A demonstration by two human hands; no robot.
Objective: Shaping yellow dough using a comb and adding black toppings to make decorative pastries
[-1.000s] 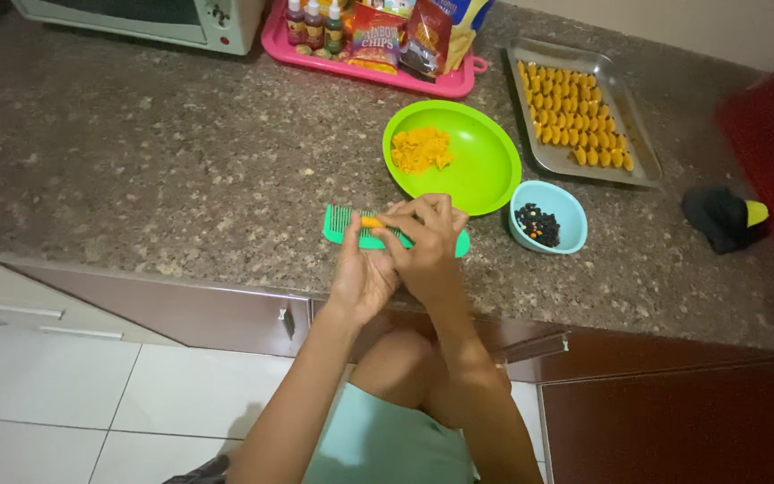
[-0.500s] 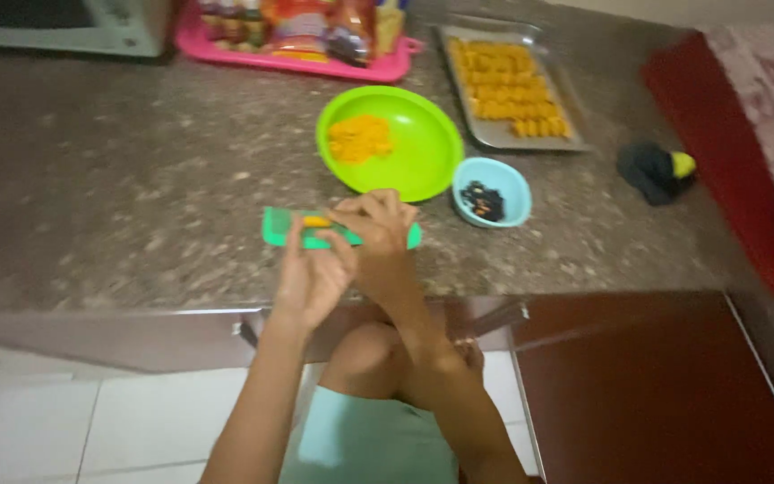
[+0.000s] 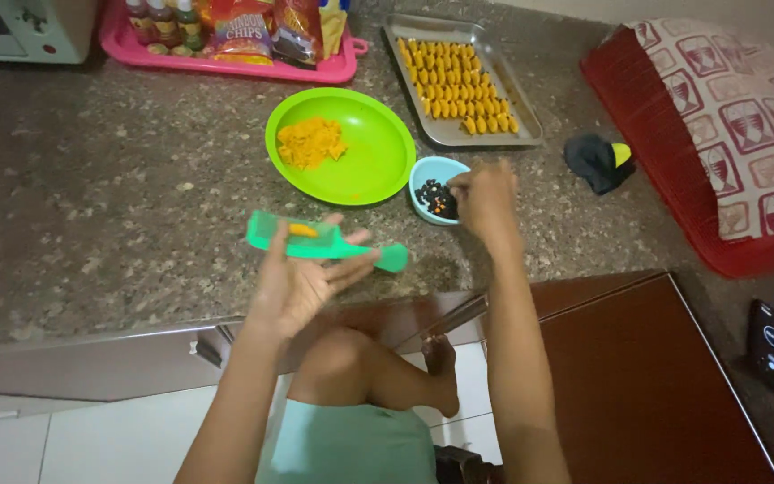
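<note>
My left hand (image 3: pixel 302 278) holds a green comb (image 3: pixel 320 240) flat above the counter's front edge, with a small piece of orange dough (image 3: pixel 302 230) lying on its teeth. My right hand (image 3: pixel 485 202) reaches into a small light-blue bowl (image 3: pixel 425 175) of dark bits (image 3: pixel 434 197), fingertips pinched at the bowl's right side. Behind them sits a green plate (image 3: pixel 374 152) with a lump of orange dough (image 3: pixel 311 142). A metal tray (image 3: pixel 521 121) farther back carries rows of small shaped orange pieces (image 3: pixel 454 85).
A pink tray (image 3: pixel 226 63) with bottles and snack bags stands at the back. A white appliance (image 3: pixel 20 31) is at the far left. A dark cloth (image 3: pixel 597 161), a red patterned cushion (image 3: pixel 727 134) and a phone (image 3: pixel 769 345) lie to the right.
My right hand left the comb and moved right to the blue bowl. My left hand stays under the comb with the dough piece. The camera view has shifted.
</note>
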